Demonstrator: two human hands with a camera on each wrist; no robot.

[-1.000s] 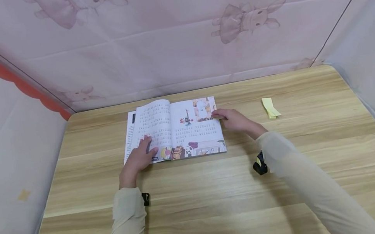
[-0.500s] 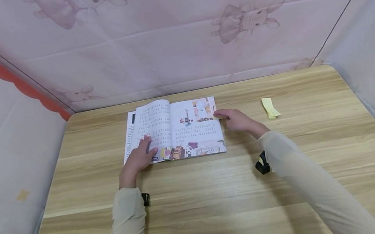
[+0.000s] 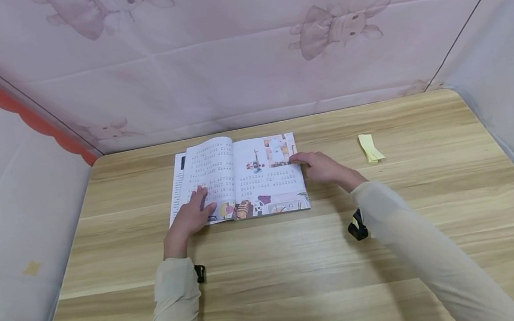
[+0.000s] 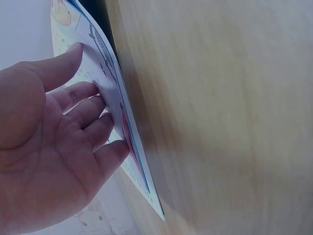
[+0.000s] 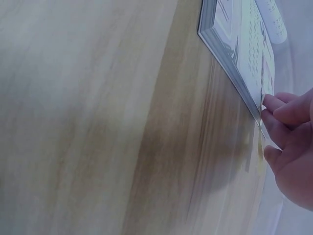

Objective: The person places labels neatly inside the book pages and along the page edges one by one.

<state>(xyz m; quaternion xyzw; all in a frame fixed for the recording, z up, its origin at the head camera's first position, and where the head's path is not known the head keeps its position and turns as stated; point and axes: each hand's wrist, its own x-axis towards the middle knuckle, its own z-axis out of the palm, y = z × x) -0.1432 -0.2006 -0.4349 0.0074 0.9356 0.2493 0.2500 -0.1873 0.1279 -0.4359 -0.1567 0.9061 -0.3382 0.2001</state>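
An open illustrated book (image 3: 267,183) lies near the back of the table, its left page bowed up from the spine. On the lower part of that page rests my left hand (image 3: 190,217), fingers spread and holding nothing; the left wrist view shows its fingertips on the paper. My right hand (image 3: 322,166) presses its fingertips on the outer edge of the right page, beside the printed picture. In the right wrist view a small yellowish strip (image 5: 260,147) shows at the page edge by those fingers, partly hidden. To the right lie yellow sticky notes (image 3: 371,148).
The wood-grain table (image 3: 278,297) reaches back to a pink fabric wall (image 3: 238,82) printed with rabbits. Pale side walls stand left and right. Black wrist cameras hang below both cuffs, the right one (image 3: 357,226) over the table.
My right fingertips slid a little right along the page edge, then back left. A yellow sliver seen under them half a second ago is hidden in the head view. The left hand stayed still.
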